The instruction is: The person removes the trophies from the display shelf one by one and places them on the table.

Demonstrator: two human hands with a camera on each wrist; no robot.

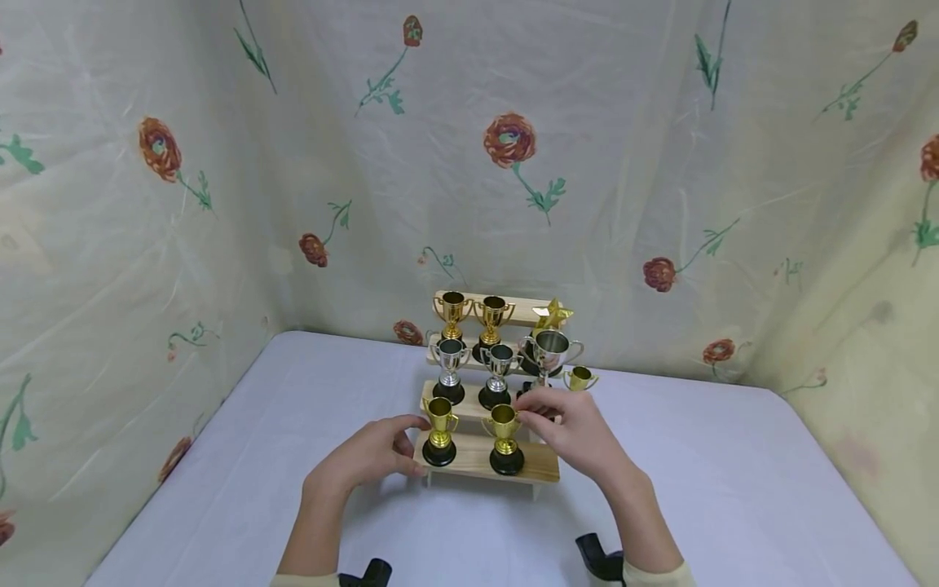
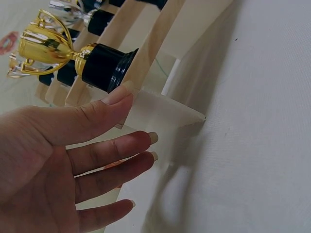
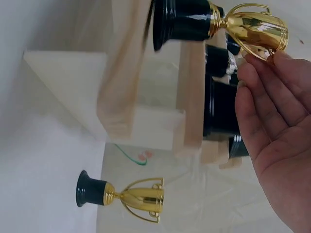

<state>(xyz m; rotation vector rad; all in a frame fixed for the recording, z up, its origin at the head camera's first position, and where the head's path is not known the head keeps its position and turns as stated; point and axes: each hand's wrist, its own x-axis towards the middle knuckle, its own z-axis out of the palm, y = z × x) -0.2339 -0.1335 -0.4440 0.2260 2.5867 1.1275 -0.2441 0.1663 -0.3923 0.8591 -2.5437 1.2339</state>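
Note:
My right hand (image 1: 570,426) pinches the right handle of a gold trophy cup (image 1: 504,424) between thumb and fingertips. Its black base (image 3: 180,20) is at the lowest step of a wooden tiered stand (image 1: 469,458); whether it touches the board, I cannot tell. Another gold trophy cup (image 1: 440,421) stands upright at that step's left end. Beside it is my left hand (image 1: 370,453), its thumb touching the board's end and the other fingers extended, holding nothing. In the left wrist view the nearby gold trophy cup (image 2: 46,46) is apart from the fingers.
Silver cups (image 1: 449,359) stand on the step behind, with gold cups (image 1: 490,318) farther back. A larger silver cup (image 1: 550,349) and a gold star trophy (image 1: 552,315) are at the right. One gold cup (image 3: 143,199) stands on the white table right of the stand. Flowered curtains (image 1: 469,163) surround it.

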